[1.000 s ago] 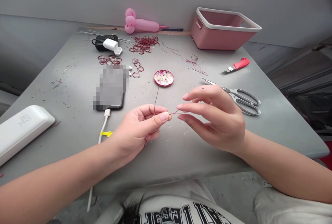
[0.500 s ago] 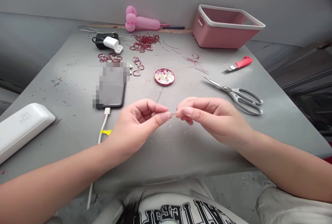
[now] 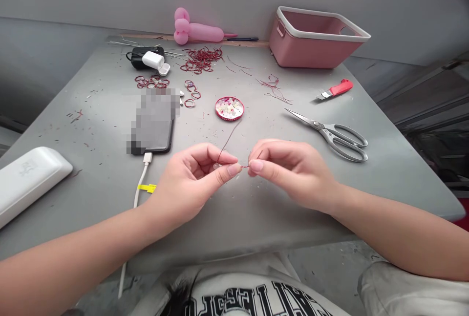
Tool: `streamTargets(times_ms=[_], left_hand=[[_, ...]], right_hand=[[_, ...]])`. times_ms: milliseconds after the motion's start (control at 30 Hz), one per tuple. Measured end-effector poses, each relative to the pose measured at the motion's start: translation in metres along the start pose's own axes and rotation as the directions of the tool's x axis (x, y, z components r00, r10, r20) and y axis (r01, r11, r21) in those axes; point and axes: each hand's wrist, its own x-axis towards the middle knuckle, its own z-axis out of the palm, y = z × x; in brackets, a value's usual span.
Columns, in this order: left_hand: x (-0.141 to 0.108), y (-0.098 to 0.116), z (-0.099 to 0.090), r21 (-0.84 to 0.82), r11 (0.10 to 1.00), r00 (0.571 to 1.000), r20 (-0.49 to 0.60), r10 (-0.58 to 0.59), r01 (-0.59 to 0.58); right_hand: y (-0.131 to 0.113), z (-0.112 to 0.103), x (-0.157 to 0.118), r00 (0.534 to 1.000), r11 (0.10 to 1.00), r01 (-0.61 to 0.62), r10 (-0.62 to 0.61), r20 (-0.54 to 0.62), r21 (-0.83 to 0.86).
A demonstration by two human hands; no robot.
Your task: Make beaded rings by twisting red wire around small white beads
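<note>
Between my two hands runs a short stretch of thin red twisted cord [image 3: 245, 166]. My left hand [image 3: 198, 174] pinches it between thumb and forefinger, and a loose dark strand rises from that hand toward the dish. A small clear bead seems to sit by the left fingers, partly hidden. On the other side, my right hand [image 3: 293, 172] pinches the cord's other end with thumb and forefinger. Just beyond the hands stands a small round red-rimmed dish [image 3: 229, 119] of pale and pink beads [image 3: 229, 107].
Grey scissors [image 3: 330, 133] and a red utility knife [image 3: 335, 90] lie at right, below a pink basket [image 3: 311, 54]. A phone [image 3: 157, 125] on a white cable lies left. Behind are finished cord rings [image 3: 152, 82], a red cord pile [image 3: 203, 58] and a pink balloon [image 3: 205, 32].
The fingertips of my right hand have turned slightly while pinching the cord, and the twisted stretch shows more clearly. The whole view has shifted a little.
</note>
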Motion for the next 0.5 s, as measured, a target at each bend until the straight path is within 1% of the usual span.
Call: streamTargets(times_ms=[33, 67, 100, 133, 167, 200, 233, 267, 300, 333, 367, 400, 433, 467, 500], left_hand=[[-0.001, 0.000, 0.000, 0.048, 0.996, 0.997, -0.012, 0.071, -0.070], [-0.001, 0.000, 0.001, 0.083, 0.989, 0.992, -0.020, 0.122, -0.120], [-0.002, -0.001, 0.001, 0.104, 0.984, 0.989, -0.024, 0.147, -0.144], [-0.002, -0.001, 0.000, 0.110, 0.984, 0.989, -0.033, 0.147, -0.142], [-0.002, 0.000, 0.000, 0.104, 0.987, 0.991, -0.047, 0.126, -0.120], [-0.001, 0.000, -0.001, 0.091, 0.992, 0.994, -0.063, 0.089, -0.083], [-0.001, 0.001, -0.002, 0.071, 0.997, 0.996, -0.080, 0.049, -0.043], [0.000, 0.001, -0.002, 0.047, 0.999, 0.996, -0.091, 0.008, -0.004], [0.001, 0.002, -0.003, 0.020, 0.999, 0.995, -0.095, -0.031, 0.033], [0.001, 0.003, -0.004, -0.006, 0.998, 0.994, -0.091, -0.065, 0.065], [0.002, 0.003, -0.004, -0.028, 0.995, 0.992, -0.080, -0.094, 0.092], [0.002, 0.003, -0.005, -0.045, 0.993, 0.991, -0.068, -0.115, 0.112], [0.003, 0.003, -0.005, -0.054, 0.991, 0.990, -0.058, -0.125, 0.122], [0.003, 0.003, -0.005, -0.055, 0.991, 0.990, -0.051, -0.129, 0.126], [0.003, 0.003, -0.004, -0.048, 0.991, 0.991, -0.047, -0.124, 0.122]], right_hand=[[-0.001, 0.001, 0.000, 0.978, 0.963, -0.206, 0.195, 0.076, 0.176], [-0.002, 0.001, 0.000, 0.927, 0.874, -0.374, 0.337, 0.166, 0.309], [-0.003, 0.001, 0.000, 0.878, 0.790, -0.477, 0.417, 0.234, 0.385], [-0.003, 0.001, 0.000, 0.857, 0.754, -0.516, 0.450, 0.253, 0.406], [-0.002, 0.001, 0.000, 0.868, 0.780, -0.497, 0.449, 0.212, 0.380], [-0.001, 0.001, 0.001, 0.909, 0.855, -0.417, 0.402, 0.114, 0.309], [0.000, 0.000, 0.001, 0.957, 0.940, -0.282, 0.289, -0.011, 0.191], [0.002, -0.001, 0.001, 0.985, 0.993, -0.116, 0.119, -0.125, 0.031], [0.004, -0.001, 0.002, 0.977, 0.988, 0.056, -0.084, -0.196, -0.147], [0.007, -0.002, 0.003, 0.939, 0.930, 0.202, -0.273, -0.208, -0.308], [0.009, -0.002, 0.003, 0.890, 0.847, 0.313, -0.420, -0.179, -0.430], [0.011, -0.003, 0.004, 0.847, 0.770, 0.388, -0.514, -0.132, -0.507], [0.012, -0.003, 0.004, 0.821, 0.718, 0.432, -0.564, -0.091, -0.545], [0.012, -0.003, 0.004, 0.812, 0.697, 0.453, -0.580, -0.065, -0.555], [0.012, -0.003, 0.004, 0.818, 0.705, 0.459, -0.572, -0.051, -0.541]])
